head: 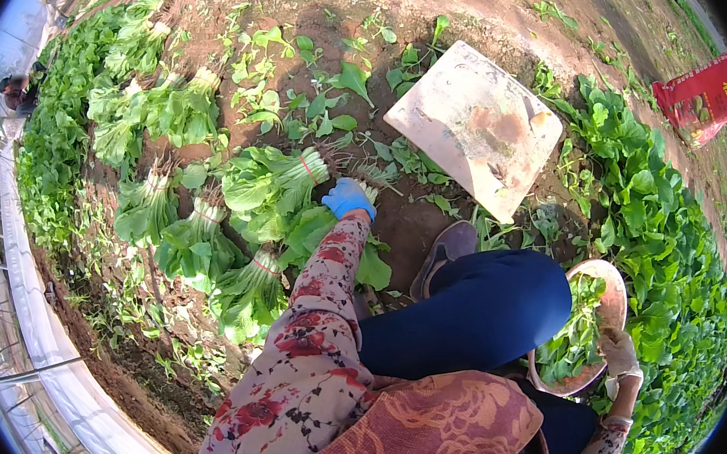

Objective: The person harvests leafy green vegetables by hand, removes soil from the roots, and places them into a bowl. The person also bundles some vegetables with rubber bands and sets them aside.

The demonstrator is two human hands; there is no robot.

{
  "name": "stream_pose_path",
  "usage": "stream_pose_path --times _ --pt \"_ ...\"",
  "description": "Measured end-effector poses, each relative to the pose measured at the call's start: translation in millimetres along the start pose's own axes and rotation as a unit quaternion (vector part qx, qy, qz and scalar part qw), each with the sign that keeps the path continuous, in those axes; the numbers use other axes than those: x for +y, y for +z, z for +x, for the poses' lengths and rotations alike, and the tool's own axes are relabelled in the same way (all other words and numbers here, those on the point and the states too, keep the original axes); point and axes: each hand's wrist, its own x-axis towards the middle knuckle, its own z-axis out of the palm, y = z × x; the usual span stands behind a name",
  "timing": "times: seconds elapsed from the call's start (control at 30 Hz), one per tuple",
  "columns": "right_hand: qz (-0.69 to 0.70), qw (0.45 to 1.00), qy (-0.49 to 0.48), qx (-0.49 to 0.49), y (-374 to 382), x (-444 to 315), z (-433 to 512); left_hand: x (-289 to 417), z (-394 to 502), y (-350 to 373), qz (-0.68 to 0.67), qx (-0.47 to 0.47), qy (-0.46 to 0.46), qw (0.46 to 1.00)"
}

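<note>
My left hand (348, 198), in a blue glove, is closed around the stems of a bunch of leafy greens (373, 267) low over the soil. Beside it lies a bunch (278, 177) tied with a red band, its roots towards the hand. Nearer to my sleeve are more banded bunches (253, 285), (197, 238) on the ground. My right hand (618, 353), in a pale, soiled glove, grips the rim of a round basin (611, 287) at my right side. Loose greens (570, 331) lie in that basin; part of it is behind my knee.
A dirty white board (476, 129) lies ahead of my shoe (444, 252). Growing greens (655, 223) line the right. Further bunches (181, 106) lie at the upper left, near a person (20, 93). A red printed bag (705, 99) is at far right; plastic sheeting (58, 325) edges the left.
</note>
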Motion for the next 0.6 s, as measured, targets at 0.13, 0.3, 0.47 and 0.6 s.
stream_pose_path --times 0.13,0.3,0.47,0.6 --pt "0.064 0.996 0.062 -0.013 4.1 39.6 -13.0 19.5 -22.9 -13.5 0.009 0.018 0.008 1.000" --pt "0.050 0.997 0.051 -0.016 -0.2 15.2 -16.7 8.1 -25.5 -20.3 -0.004 -0.045 0.025 0.999" --pt "0.053 0.997 0.049 0.006 -5.3 10.5 -22.5 -11.4 -43.7 -33.9 0.009 -0.107 0.023 0.994" --pt "0.082 0.996 0.040 0.015 -5.4 30.8 -31.4 -13.7 -38.5 -34.7 0.006 -0.154 0.024 0.988"
